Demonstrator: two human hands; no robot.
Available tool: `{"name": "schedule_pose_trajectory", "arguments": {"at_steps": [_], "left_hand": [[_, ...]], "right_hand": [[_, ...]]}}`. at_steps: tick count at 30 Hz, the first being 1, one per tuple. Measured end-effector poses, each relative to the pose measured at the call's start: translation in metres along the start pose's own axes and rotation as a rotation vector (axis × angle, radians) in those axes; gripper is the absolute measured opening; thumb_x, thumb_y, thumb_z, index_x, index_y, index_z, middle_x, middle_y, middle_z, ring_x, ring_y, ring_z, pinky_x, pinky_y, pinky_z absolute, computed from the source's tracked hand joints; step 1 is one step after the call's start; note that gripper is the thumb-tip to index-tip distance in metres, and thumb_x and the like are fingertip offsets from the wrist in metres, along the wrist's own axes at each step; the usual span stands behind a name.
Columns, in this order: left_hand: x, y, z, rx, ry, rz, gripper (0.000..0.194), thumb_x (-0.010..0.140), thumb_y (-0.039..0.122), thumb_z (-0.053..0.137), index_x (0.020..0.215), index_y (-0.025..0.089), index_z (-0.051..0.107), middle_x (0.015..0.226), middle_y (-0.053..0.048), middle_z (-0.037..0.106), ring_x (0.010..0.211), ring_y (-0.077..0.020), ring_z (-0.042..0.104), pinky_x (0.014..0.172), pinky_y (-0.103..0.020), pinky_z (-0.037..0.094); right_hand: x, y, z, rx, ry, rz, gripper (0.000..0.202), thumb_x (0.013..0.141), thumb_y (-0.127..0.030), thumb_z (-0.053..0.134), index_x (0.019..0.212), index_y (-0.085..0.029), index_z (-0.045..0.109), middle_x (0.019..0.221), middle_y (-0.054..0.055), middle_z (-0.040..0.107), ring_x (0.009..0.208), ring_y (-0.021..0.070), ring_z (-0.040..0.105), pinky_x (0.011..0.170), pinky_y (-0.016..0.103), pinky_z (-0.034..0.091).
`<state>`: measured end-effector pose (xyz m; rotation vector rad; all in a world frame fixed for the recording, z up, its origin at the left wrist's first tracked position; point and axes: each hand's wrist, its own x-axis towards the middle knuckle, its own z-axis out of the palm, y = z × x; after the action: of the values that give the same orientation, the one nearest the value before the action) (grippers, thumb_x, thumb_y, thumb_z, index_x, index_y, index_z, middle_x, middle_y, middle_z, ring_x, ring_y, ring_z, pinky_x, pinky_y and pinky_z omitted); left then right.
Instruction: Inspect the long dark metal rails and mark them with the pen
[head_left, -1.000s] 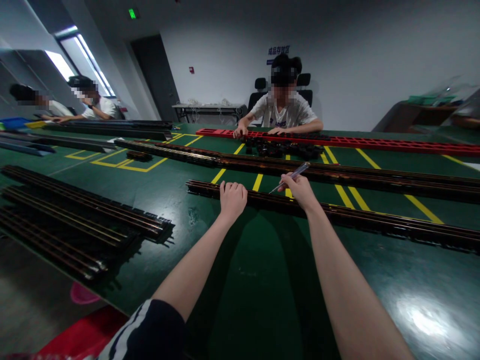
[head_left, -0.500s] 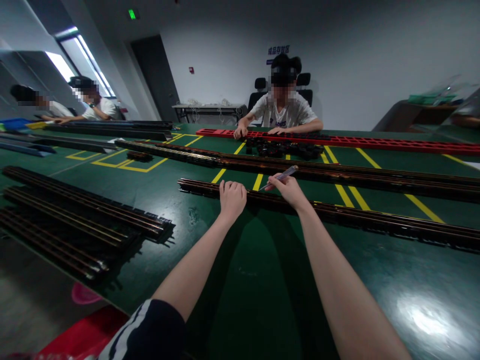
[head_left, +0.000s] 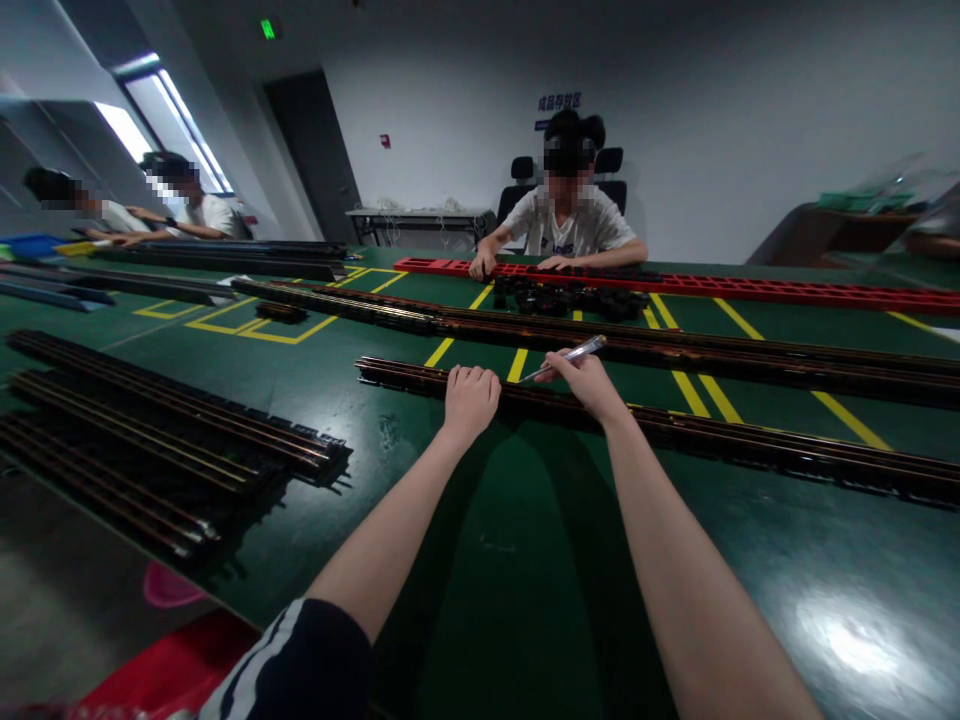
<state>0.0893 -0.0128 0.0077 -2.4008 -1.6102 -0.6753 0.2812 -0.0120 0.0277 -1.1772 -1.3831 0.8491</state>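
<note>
A long dark rail strip (head_left: pixel 750 445) with thin coppery lines runs from the middle of the green table (head_left: pixel 495 600) to the right edge. Near its left end, my left hand (head_left: pixel 472 402) lies over the strip with its fingers curled round it. My right hand (head_left: pixel 585 382) pinches a slim screwdriver-like tool (head_left: pixel 583 349) with a clear handle, just right of my left hand. The tool slants, its thin tip pointing down and left at the strip. Whether the tip touches the strip I cannot tell.
Several dark strips (head_left: pixel 172 410) lie at the left. Behind my hands runs another long strip (head_left: pixel 675 350), then black parts (head_left: pixel 562 297) and a red lattice rail (head_left: pixel 750 287). A person (head_left: pixel 568 220) sits opposite; two more people sit far left.
Both hands have shifted slightly to the right along the strip. The tool has moved right with my right hand and lies a little flatter.
</note>
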Motion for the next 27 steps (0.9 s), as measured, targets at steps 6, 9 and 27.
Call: {"name": "schedule_pose_trajectory", "arguments": {"at_steps": [6,9,27], "left_hand": [[0.0,-0.001,0.001,0.033,0.003,0.002,0.041,0.099,0.025,0.026,0.097,0.018,0.067,0.104,-0.009,0.071,0.102,-0.0257,0.06,0.103,-0.043,0.035],[0.0,-0.002,0.002,0.008,0.012,-0.001,0.041,0.099,0.025,0.027,0.096,0.018,0.068,0.102,-0.01,0.071,0.102,-0.0258,0.061,0.102,-0.043,0.036],[0.0,-0.003,0.003,0.035,0.022,0.004,0.041,0.099,0.026,0.027,0.096,0.019,0.067,0.102,-0.009,0.071,0.1,-0.0249,0.06,0.1,-0.041,0.037]], "right_hand": [[0.0,0.003,-0.01,-0.018,0.012,-0.018,0.032,0.078,-0.048,0.066,0.064,-0.019,0.062,0.059,0.004,0.07,0.062,0.018,0.068,0.071,0.031,0.054],[0.0,0.003,-0.014,-0.023,0.034,0.005,0.03,0.077,-0.046,0.067,0.062,-0.019,0.061,0.055,0.003,0.068,0.06,0.0178,0.068,0.071,0.03,0.054],[-0.003,0.004,-0.022,0.05,0.156,0.03,0.023,0.072,-0.032,0.06,0.053,-0.021,0.056,0.046,0.0,0.059,0.048,0.0142,0.059,0.063,0.029,0.054]]}}
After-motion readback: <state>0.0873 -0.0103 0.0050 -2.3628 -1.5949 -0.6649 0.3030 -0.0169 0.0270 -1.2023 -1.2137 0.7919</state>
